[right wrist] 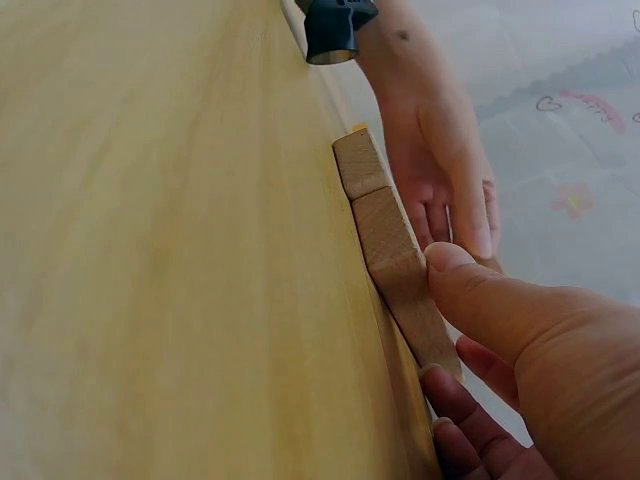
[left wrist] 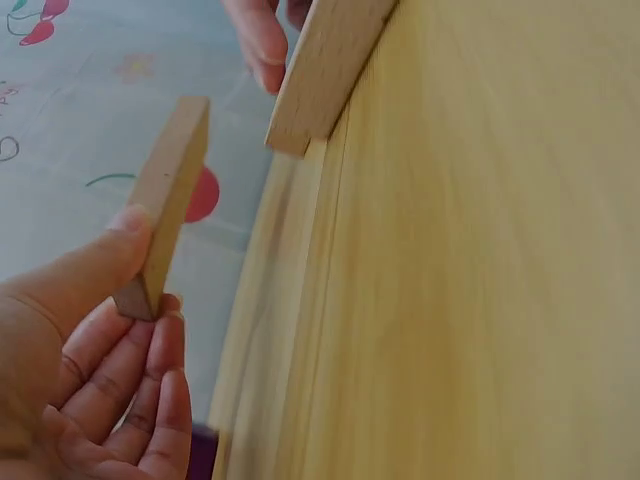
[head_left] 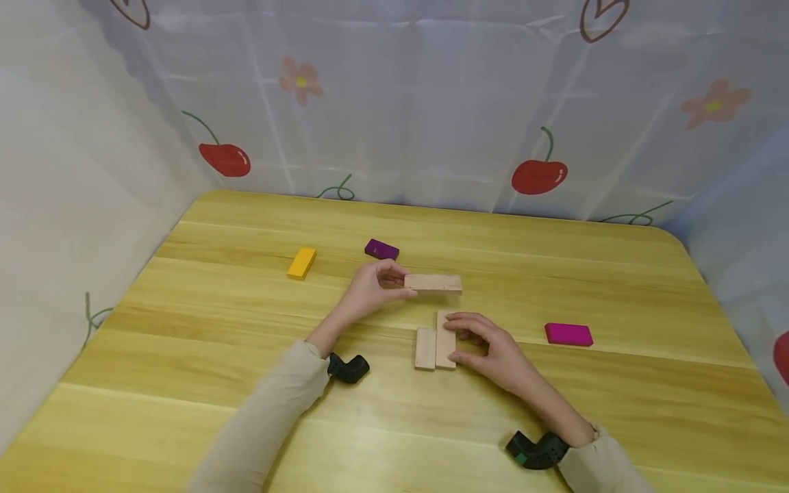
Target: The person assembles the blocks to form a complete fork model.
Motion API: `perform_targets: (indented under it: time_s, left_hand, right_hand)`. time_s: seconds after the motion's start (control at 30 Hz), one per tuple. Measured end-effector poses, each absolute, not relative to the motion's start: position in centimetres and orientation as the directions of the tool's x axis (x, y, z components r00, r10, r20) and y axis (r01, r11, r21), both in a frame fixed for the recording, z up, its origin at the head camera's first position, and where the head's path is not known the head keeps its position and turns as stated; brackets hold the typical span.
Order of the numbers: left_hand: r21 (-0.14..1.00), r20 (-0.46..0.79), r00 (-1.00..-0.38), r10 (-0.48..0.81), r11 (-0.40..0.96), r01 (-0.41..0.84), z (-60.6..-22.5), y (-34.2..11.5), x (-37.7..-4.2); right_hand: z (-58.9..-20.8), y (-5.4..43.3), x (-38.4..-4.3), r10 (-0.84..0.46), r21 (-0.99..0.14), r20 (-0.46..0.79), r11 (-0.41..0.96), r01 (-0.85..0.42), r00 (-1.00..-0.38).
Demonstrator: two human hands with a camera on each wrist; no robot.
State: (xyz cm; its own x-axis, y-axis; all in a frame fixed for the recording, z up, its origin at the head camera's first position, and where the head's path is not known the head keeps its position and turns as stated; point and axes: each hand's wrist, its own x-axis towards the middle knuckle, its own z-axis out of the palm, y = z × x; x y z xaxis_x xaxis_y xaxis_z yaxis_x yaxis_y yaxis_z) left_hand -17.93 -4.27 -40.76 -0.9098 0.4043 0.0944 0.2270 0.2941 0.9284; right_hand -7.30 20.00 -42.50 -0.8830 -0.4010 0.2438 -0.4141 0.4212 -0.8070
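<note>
My left hand [head_left: 368,290] pinches a plain wooden block [head_left: 433,283] by one end, thumb on one side and fingers on the other. In the left wrist view this block [left wrist: 170,200] points away from the hand, raised off the table. My right hand [head_left: 495,348] holds a longer wooden block [head_left: 445,342] lying on the table, its thumb near the close end and its fingers near the far end. Against the left side of that block lies a shorter wooden block [head_left: 425,348], their near ends about level. In the right wrist view the thumb [right wrist: 455,262] presses on the longer block's edge.
A yellow block [head_left: 302,263] and a purple block [head_left: 382,249] lie toward the back of the wooden table [head_left: 203,329], left of centre. To the right is a magenta block [head_left: 569,334]. A printed curtain [head_left: 419,123] hangs behind the table's back edge.
</note>
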Motion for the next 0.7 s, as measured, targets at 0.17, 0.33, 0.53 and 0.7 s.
perform_targets:
  time_s: [0.17, 0.33, 0.53, 0.7]
  left_hand:
    - [0.923, 0.088, -0.908, 0.410, 0.309, 0.229, -41.9, -2.8, -18.2]
    - [0.879, 0.133, -0.888, 0.439, 0.362, 0.310, -42.8, -2.0, -18.3]
    - [0.814, 0.153, -0.881, 0.448, 0.449, 0.370, -42.8, -1.6, -18.2]
    - [0.762, 0.163, -0.872, 0.461, 0.503, 0.408, -42.6, -1.5, -17.9]
  right_hand:
    - [-42.5, 20.0, -7.3, -0.409, -0.803, 0.263, 0.408, -0.433, -0.874]
    - [-42.7, 20.0, -7.3, -0.410, -0.807, 0.252, 0.411, -0.424, -0.877]
    - [-42.6, 20.1, -7.3, -0.409, -0.802, 0.248, 0.422, -0.423, -0.878]
    - [-42.5, 20.1, -7.2, -0.409, -0.794, 0.257, 0.427, -0.433, -0.875]
